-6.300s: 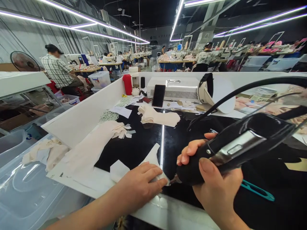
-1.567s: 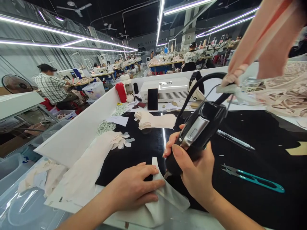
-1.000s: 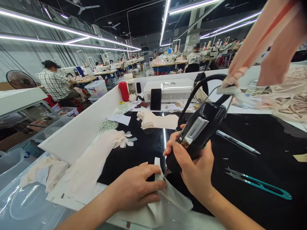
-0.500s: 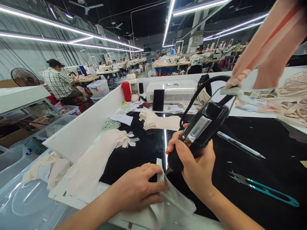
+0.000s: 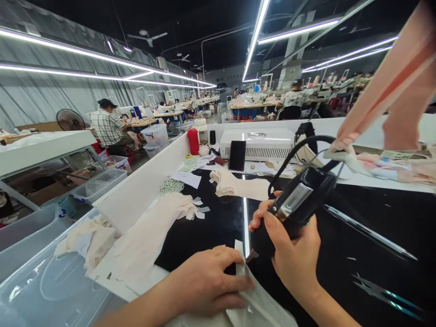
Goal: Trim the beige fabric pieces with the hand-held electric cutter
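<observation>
Change: over the last half second the view tilts up and left; the left hand (image 5: 207, 284) and right hand (image 5: 294, 256) sit lower in the picture, yet their hold on the work is the same, so the tool tip keeps working along the same edge.
Left grip: flat and spread, fingers pressing the pale fabric piece (image 5: 254, 299) onto the black tabletop (image 5: 357, 254), nothing clasped.
Right grip: clenched around the black handheld tool (image 5: 294, 209), thumb along its side, its tip touching the fabric's upper edge just beside the left fingertips.
Fabric: at the near edge of the tabletop, between both hands.
Cord: a black cable (image 5: 299, 147) loops up from the tool's back.
Nearby: teal snips (image 5: 388, 295) lie to the right, apart from the hands; a folded cloth stack (image 5: 238, 185) sits further back.
</observation>
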A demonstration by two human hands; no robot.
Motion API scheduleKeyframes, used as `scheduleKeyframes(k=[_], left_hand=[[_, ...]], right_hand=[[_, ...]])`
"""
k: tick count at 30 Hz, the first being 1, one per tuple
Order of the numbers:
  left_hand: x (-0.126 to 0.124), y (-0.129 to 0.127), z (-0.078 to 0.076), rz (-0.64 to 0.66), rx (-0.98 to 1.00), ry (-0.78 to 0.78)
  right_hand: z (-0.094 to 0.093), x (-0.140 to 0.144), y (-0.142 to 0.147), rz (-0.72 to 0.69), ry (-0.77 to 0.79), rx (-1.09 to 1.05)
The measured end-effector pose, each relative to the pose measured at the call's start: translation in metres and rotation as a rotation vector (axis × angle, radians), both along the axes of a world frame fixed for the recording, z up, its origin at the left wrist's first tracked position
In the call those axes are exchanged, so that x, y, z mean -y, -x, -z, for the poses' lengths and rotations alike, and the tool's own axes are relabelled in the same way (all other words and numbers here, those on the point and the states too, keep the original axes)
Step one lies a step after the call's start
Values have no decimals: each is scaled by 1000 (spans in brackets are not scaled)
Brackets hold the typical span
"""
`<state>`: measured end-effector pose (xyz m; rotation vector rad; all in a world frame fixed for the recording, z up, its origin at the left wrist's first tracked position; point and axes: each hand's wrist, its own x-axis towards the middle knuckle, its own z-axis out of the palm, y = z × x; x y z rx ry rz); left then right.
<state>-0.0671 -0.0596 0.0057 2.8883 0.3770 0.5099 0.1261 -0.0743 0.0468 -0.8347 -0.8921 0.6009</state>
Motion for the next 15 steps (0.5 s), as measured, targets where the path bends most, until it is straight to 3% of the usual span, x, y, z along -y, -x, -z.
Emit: scheduleKeyframes(k=[10,15], left_hand=[[-3,-1,10,-71,-37,24],[-3,-11,7,-193,-15,99]], right_hand=[[2,1,-15,71,119,16],[10,4,-32,127,199,96]])
